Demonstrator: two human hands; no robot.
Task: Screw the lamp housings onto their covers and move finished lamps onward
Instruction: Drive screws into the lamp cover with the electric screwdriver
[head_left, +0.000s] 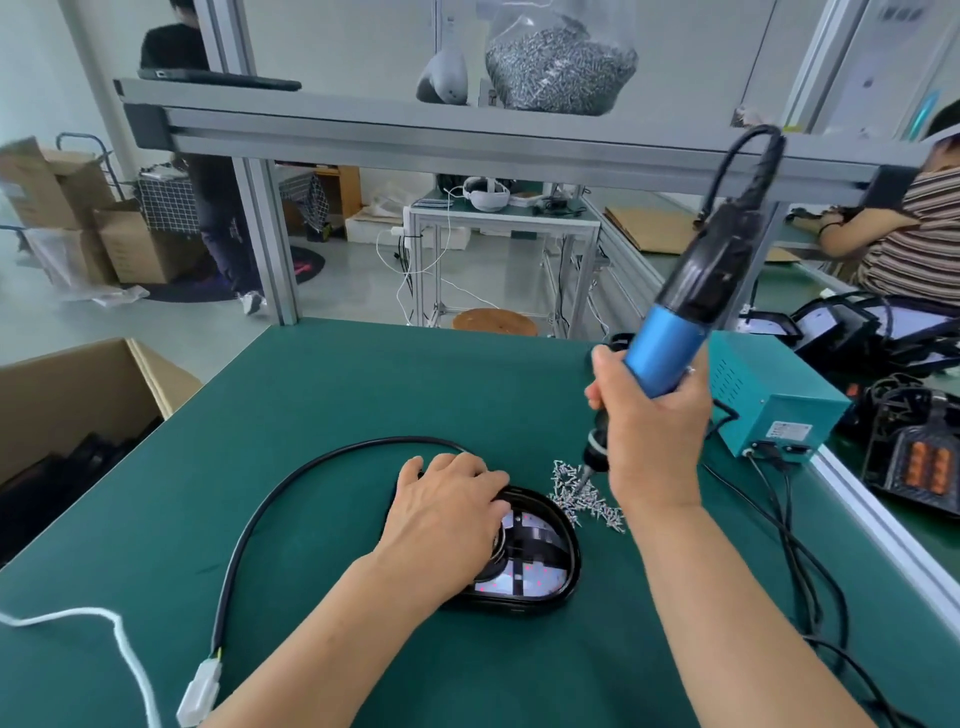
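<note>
View from a head camera over a green table (311, 395). A black lamp (545, 556), rounded like a shield, lies face up just below the middle of the table, toward 6 o'clock. Pale inner panels with red dots show inside its rim.

The left hand (447, 499) lies palm down on the lamp's 10 o'clock edge. Its fingers are spread and only lightly bent, pressing rather than gripping, most likely to keep the lamp from sliding or turning under the tool.

The right hand (649, 421) is wrapped firmly round a blue and black screwdriver (670, 343). The tool leans with its top toward 1 o'clock. Its tip is down in a loose heap of screws (582, 493) just beside the lamp at its 1 o'clock, apparently to pick one up on the bit. The heap sits within easy reach of the tool hand.

The lamp's cable (270, 499) loops out toward 9 o'clock and back to a white plug (200, 691) at 7 o'clock, clear of the work.

A teal power box (779, 410) sits at 3 o'clock, wired to the tool. An open carton (67, 384) stands off the table at 9 o'clock. A clear bag (561, 67) of spare screws rests on the shelf at 12 o'clock.

The step looks like fetching a screw, and no driving is under way.
</note>
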